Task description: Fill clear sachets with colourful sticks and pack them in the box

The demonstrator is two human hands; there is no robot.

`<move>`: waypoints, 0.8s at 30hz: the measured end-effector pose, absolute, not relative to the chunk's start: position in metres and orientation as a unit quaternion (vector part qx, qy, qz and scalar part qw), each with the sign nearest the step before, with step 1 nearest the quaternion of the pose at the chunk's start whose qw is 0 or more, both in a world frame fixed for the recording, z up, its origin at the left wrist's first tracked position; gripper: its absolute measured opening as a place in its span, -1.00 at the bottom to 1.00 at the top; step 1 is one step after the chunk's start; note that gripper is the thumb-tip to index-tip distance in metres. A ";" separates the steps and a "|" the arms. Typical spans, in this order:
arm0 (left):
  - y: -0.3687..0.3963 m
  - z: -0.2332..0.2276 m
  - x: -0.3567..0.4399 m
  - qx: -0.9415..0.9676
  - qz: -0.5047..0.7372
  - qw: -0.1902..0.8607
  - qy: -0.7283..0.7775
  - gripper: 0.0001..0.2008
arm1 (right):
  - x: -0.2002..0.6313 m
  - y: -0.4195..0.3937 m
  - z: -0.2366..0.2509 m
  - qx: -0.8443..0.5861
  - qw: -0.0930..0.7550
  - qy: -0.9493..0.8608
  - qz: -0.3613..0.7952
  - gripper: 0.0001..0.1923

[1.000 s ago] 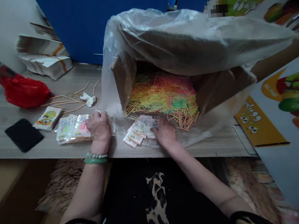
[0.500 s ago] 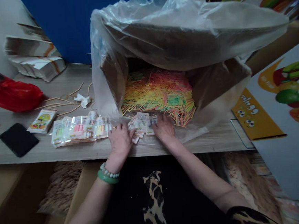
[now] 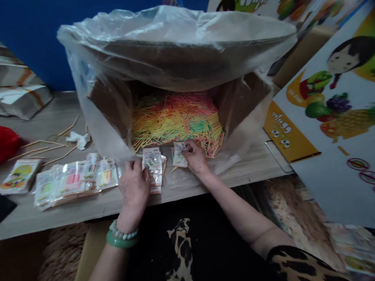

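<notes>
Your left hand (image 3: 134, 182), its grip unclear, touches stacked packets (image 3: 152, 162) near the front edge of the surface (image 3: 106, 203), while your right hand (image 3: 196, 158), apart from it, pinches a single packet (image 3: 178, 155).

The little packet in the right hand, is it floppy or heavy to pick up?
The little packet is probably light: the right hand seems to pinch just its edge. It looks flat, not drooping, so it may bend only a little. The packets on the left shine like plastic, so this one might be slippery too.
</notes>
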State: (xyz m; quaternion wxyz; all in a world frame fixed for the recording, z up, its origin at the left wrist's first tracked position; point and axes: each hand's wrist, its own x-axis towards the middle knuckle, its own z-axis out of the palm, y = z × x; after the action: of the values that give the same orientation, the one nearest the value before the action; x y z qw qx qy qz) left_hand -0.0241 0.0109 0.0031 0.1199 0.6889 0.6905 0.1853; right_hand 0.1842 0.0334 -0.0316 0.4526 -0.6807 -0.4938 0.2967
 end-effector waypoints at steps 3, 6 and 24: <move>0.018 0.009 -0.005 0.645 0.320 0.355 0.597 -0.53 | 0.174 0.029 -0.025 -0.582 0.520 -0.482 0.398 -0.87; 0.024 0.010 0.016 0.524 0.345 0.603 0.492 -0.53 | 0.170 0.020 -0.015 -0.518 0.513 -0.514 0.451 -0.89; -0.013 -0.019 0.062 0.892 0.115 0.352 0.260 -0.81 | 0.289 0.026 0.010 -0.549 -0.055 -0.833 0.036 -0.66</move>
State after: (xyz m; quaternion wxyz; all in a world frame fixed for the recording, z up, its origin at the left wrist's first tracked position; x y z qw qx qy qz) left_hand 0.0622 -0.0134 -0.0189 0.3524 0.8915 0.2601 0.1153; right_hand 0.2890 0.0262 0.0101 -0.0548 -0.5494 -0.8330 0.0363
